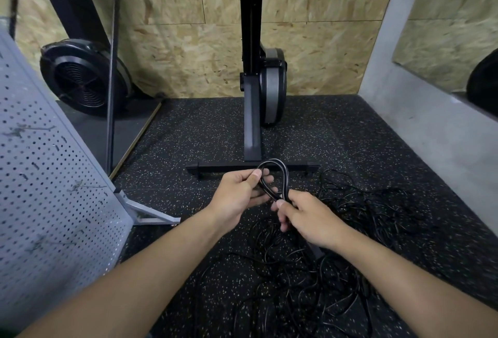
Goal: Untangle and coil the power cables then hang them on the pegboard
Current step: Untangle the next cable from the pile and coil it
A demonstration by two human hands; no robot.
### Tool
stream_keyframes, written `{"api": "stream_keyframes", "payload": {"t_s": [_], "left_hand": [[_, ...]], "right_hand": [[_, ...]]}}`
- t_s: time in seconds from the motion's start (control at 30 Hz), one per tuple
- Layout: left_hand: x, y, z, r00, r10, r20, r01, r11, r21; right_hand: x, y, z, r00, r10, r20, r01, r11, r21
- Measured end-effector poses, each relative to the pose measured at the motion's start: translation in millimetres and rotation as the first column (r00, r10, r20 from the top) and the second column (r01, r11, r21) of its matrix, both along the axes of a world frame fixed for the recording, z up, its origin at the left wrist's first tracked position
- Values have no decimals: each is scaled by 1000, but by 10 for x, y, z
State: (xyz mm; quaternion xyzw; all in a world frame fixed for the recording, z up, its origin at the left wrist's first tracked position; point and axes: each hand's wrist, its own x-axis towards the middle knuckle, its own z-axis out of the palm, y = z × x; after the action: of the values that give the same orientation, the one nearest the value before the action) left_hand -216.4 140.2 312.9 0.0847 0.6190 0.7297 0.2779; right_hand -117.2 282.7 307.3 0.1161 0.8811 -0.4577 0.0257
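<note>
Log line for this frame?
phase: coiling; left hand: pinches black power-cable loop; right hand: grips loop's base; tangled black cable pile: on speckled floor; grey perforated pegboard: no cables hung

Pegboard [51,181] cut by left edge; cable tangle [285,270] cut by bottom edge; cable loop [285,178] ends hidden in hands [237,192] [310,219].

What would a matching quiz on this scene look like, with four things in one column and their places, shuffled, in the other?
Things: 1 cable loop; 2 tangled cables; 3 pegboard; 4 round fan housing.
Places: A spread on the floor; B held by left hand and right hand; C at the back by the wooden wall; D standing at the near left.
Pairs: 1-B, 2-A, 3-D, 4-C.
</note>
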Motion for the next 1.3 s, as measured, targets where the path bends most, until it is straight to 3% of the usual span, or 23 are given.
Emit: {"api": "stream_keyframes", "payload": {"t_s": [0.1,0.2,0.3,0.4,0.43,0.57,0.7,0.83,0.93,1.07,1.2,1.3], "left_hand": [[-17,-33,30,993,-115,26,114,992,48],[-8,-87,-83,947,-319,-28,314,942,-117],[17,-169,-204,780,-603,-167,479,748,-460],[48,-180,-342,595,-775,-212,464,547,-697],[68,-168,-393,575,-785,-230,445,536,-717],[118,-98,-501,615,-726,-308,431,637,-640],[149,-5,-437,487,-791,-371,413,583,-700],[88,-23,-443,534,-717,-449,333,666,-668],[-29,-110,-299,634,-595,-494,227,754,-616],[-87,-202,-119,681,-457,-572,149,851,-503],[29,-187,59,607,-393,-691,87,896,-435],[80,-178,154,584,-378,-719,81,908,-411]], "right_hand": [[-13,40,66,997,-78,-30,74,991,-111],[-21,70,171,983,-167,-75,107,859,-501],[17,69,305,979,-197,-50,95,664,-742],[32,120,344,972,-227,-59,103,638,-763],[38,133,355,969,-238,-63,103,624,-774],[62,136,397,966,-249,-75,73,536,-841],[62,107,443,971,-219,-97,24,493,-870],[50,155,501,952,-281,-119,31,478,-878],[-7,332,470,889,-434,-147,168,607,-777],[7,490,291,848,-507,-152,410,811,-419],[32,491,165,937,-339,-89,335,941,-57],[4,442,170,980,-198,4,196,970,142]]}}
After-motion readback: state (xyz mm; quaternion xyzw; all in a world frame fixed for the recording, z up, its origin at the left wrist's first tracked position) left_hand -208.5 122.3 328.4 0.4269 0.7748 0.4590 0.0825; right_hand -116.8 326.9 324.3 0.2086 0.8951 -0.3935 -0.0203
